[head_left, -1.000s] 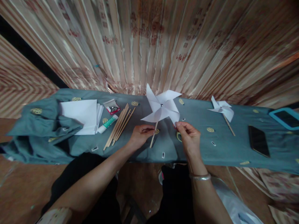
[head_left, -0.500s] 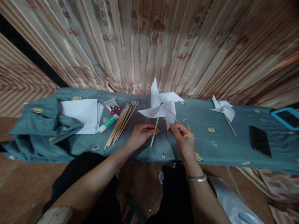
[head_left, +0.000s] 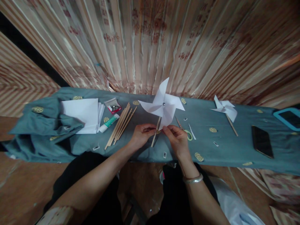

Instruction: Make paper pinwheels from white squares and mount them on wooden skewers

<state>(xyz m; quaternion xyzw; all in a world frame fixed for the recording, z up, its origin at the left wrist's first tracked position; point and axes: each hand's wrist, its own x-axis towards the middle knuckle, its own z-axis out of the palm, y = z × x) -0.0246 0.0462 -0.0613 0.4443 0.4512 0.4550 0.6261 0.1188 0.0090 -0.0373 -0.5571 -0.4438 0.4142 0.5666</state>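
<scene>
A white paper pinwheel (head_left: 167,118) with a silver pin at its centre stands in front of me on a thin wooden stick (head_left: 153,140). My left hand (head_left: 140,136) is closed, pinching that stick between thumb and fingers below the blades. On the other side, my right hand (head_left: 178,142) is closed on the tip of the lowest blade, close to the stick. Scissors (head_left: 189,135) with a pale green handle lie just beyond the right hand, partly hidden by it.
To the left lie white paper sheets (head_left: 81,115), an open box of pins (head_left: 114,108), a green-and-white tube (head_left: 109,123) and several wooden sticks (head_left: 120,125). A second pinwheel (head_left: 225,108), a dark phone (head_left: 262,141) and a blue-framed device (head_left: 290,119) are to the right. A curtain (head_left: 145,47) hangs behind.
The pinwheel's blades have turned clockwise a little. My right hand has moved left towards the stick, bringing the scissors into view. My left hand keeps its grip on the stick.
</scene>
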